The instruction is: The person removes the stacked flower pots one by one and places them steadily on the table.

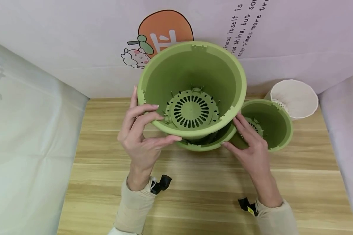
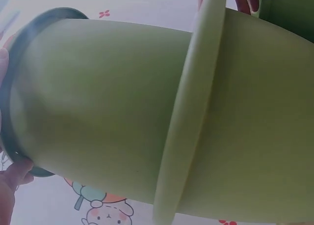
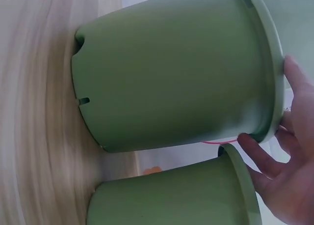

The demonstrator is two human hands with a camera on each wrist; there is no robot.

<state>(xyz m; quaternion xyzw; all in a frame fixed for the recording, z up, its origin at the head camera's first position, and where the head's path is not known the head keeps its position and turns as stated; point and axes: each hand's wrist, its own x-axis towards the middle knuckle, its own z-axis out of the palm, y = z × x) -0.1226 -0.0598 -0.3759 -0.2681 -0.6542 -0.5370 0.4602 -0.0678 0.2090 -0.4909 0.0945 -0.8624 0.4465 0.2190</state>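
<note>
My left hand (image 1: 142, 130) grips a green plastic flower pot (image 1: 240, 81) by its rim, with fingers inside the wall and the thumb along the outer edge. Slots ring the bottom of this pot. Its base reaches into a second green pot (image 1: 200, 147) below, as the left wrist view also shows with the lower pot's rim (image 2: 189, 112) around it. Along the right side of that lower pot, my right hand (image 1: 253, 147) holds the rim between thumb and fingers. The lower pot (image 3: 171, 72) stands upright on the wooden table.
Just right of the stack, close to my right hand, stands a third green pot (image 1: 289, 124). A white pot (image 1: 303, 98) lies tilted behind it near the back wall. Pale cloth panels (image 1: 32, 147) border the wooden table (image 1: 194, 195); the back one bears an orange cartoon print (image 1: 176, 24).
</note>
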